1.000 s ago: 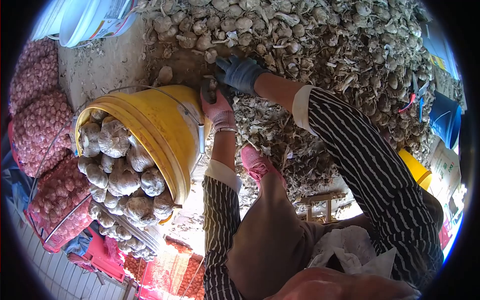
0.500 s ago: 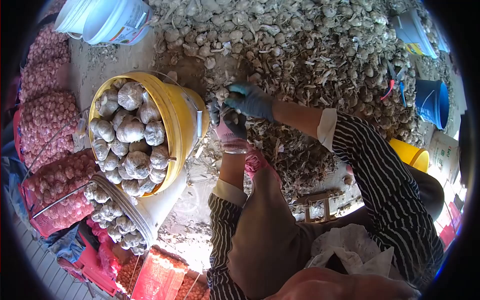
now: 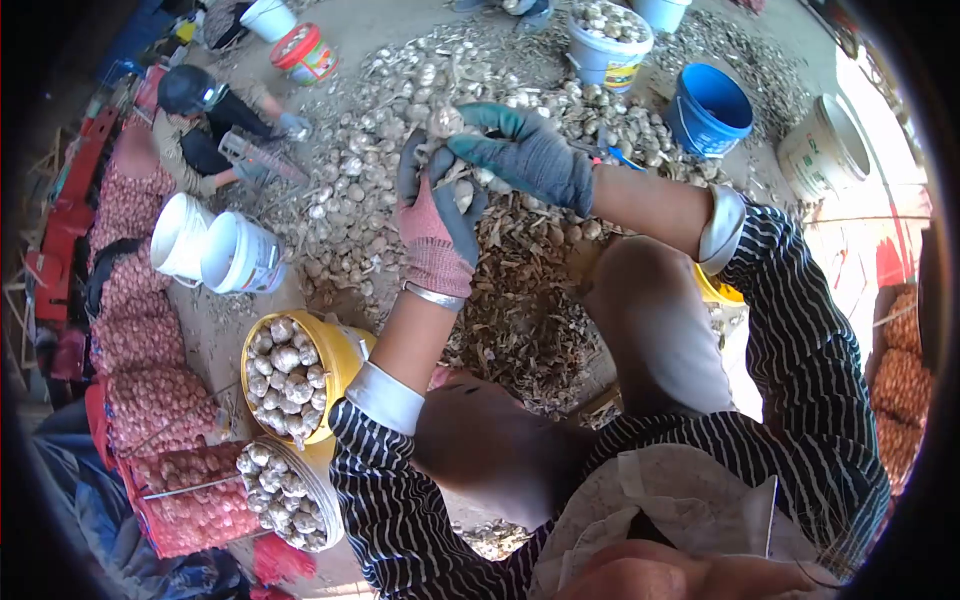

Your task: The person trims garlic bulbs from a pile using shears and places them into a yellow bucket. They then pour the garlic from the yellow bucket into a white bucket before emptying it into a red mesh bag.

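Both hands wear work gloves and meet in front of me above the garlic heap. My left hand (image 3: 436, 215), in a pink and grey glove, is closed with a garlic bulb (image 3: 445, 122) at its fingertips. Another pale bulb (image 3: 463, 194) shows against its palm. My right hand (image 3: 528, 155), in a teal-grey glove, closes its fingers on the upper bulb from the right side. Its thumb partly covers the stem area. Loose garlic bulbs (image 3: 350, 185) cover the ground beyond, and dry husks (image 3: 530, 310) lie below my hands.
A yellow bucket (image 3: 335, 345) and a white bucket (image 3: 322, 490), both full of garlic, stand at left near red mesh sacks (image 3: 160, 405). White buckets (image 3: 235, 255) stand beyond. A blue bucket (image 3: 712, 110) is at right. Another person (image 3: 205, 125) crouches at upper left.
My view has tilted up, bringing the other person and more buckets into sight. My hands are raised nearer to the camera, still together at the garlic.
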Motion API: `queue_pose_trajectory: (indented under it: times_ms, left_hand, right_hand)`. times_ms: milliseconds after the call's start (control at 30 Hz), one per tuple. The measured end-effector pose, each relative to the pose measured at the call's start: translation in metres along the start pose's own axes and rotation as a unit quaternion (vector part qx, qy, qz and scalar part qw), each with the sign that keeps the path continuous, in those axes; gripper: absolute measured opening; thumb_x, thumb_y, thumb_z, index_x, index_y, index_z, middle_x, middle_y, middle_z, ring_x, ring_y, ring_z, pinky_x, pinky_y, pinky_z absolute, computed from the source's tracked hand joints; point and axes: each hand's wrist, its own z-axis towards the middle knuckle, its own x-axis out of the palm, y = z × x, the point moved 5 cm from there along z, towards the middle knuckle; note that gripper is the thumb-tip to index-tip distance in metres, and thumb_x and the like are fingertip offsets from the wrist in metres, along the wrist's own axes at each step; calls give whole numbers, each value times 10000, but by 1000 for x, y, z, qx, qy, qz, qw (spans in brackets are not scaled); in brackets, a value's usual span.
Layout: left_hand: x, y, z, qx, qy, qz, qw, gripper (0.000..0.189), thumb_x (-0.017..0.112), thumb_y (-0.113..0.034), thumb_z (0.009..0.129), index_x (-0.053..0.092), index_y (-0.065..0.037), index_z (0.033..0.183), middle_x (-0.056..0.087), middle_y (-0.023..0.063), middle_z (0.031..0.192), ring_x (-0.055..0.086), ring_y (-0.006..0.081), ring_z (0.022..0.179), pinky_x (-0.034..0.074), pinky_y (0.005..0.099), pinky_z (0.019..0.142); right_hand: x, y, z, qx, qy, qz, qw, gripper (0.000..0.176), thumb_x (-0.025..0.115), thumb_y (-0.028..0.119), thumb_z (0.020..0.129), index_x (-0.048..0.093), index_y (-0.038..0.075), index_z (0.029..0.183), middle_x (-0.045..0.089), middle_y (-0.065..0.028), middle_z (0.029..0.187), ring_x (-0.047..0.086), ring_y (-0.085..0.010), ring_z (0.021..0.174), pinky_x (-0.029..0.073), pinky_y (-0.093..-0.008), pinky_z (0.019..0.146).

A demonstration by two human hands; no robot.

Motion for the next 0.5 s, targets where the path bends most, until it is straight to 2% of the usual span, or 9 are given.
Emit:
queue_pose_trajectory:
  times_ms: [200, 267, 300, 333, 367, 400, 433, 467, 500]
  left_hand:
    - [203, 129, -50, -295, 225, -4, 929, 360, 617, -292, 881, 503, -208, 1212, 584, 24, 1030, 591, 136, 901, 527, 294, 724]
    - [241, 195, -58, 130, 441, 153, 875, 484, 637, -316, 868, 449, -207, 1300, 537, 78, 1180, 550, 191, 1052, 501, 386, 873]
    - [253, 212, -62, -140, 462, 145, 863, 561, 643, -370, 855, 415, -194, 1336, 483, 99, 1253, 505, 207, 1122, 457, 408, 933]
    - [262, 222, -76, -397, 450, 129, 790, 641, 649, -424, 843, 381, -180, 1372, 429, 121, 1326, 460, 223, 1192, 414, 430, 993]
    - [267, 230, -78, -509, 432, 54, 743, 722, 587, -524, 857, 319, -158, 1418, 359, 132, 1396, 407, 246, 1249, 357, 433, 1039]
    - [271, 229, -73, -505, 436, 58, 742, 722, 587, -524, 857, 319, -158, 1418, 359, 132, 1396, 407, 246, 1249, 357, 433, 1039]
    - [265, 228, -63, -492, 422, 143, 748, 689, 535, -534, 883, 318, -166, 1424, 332, 124, 1417, 400, 258, 1256, 342, 436, 1049]
    - [254, 225, -53, -479, 400, 224, 748, 660, 484, -543, 909, 317, -174, 1430, 305, 116, 1439, 394, 270, 1262, 327, 438, 1058]
    - [238, 218, -42, -484, 390, 220, 752, 660, 484, -543, 909, 317, -174, 1430, 305, 116, 1439, 394, 270, 1262, 327, 438, 1058]
  right_hand:
    - [-196, 18, -178, -53, -310, 22, 949, 310, 582, 128, 937, 584, 54, 1238, 653, 11, 1034, 594, -53, 910, 497, -212, 793]
    - [-234, 13, -242, 74, -402, 71, 910, 268, 612, 160, 922, 607, 51, 1167, 653, 5, 1024, 627, -79, 873, 533, -232, 744]
    - [-265, -14, -272, 85, -426, 32, 900, 275, 613, 184, 924, 593, 57, 1167, 652, -4, 1018, 633, -80, 845, 542, -236, 692]
    - [-284, -31, -293, 166, -435, -32, 884, 279, 597, 185, 933, 584, 69, 1186, 644, 1, 1026, 631, -84, 867, 536, -238, 711]
    - [-304, -49, -314, 244, -439, -96, 859, 284, 580, 185, 942, 575, 80, 1206, 637, 6, 1035, 628, -88, 889, 530, -240, 730]
    - [-329, -87, -331, 169, -373, -202, 890, 322, 604, 182, 907, 574, 81, 1211, 635, -66, 1113, 632, -188, 970, 510, -298, 819]
    - [-325, -80, -331, 269, -222, -454, 820, 361, 622, 182, 874, 571, 74, 1214, 622, -110, 1143, 609, -243, 1020, 483, -326, 872]
    - [-320, -74, -336, 344, -43, -659, 667, 402, 641, 182, 840, 568, 66, 1217, 609, -153, 1172, 585, -298, 1070, 456, -354, 924]
    - [-321, -69, -335, 344, -31, -657, 670, 402, 641, 182, 840, 568, 66, 1217, 609, -153, 1172, 585, -298, 1070, 456, -354, 924]
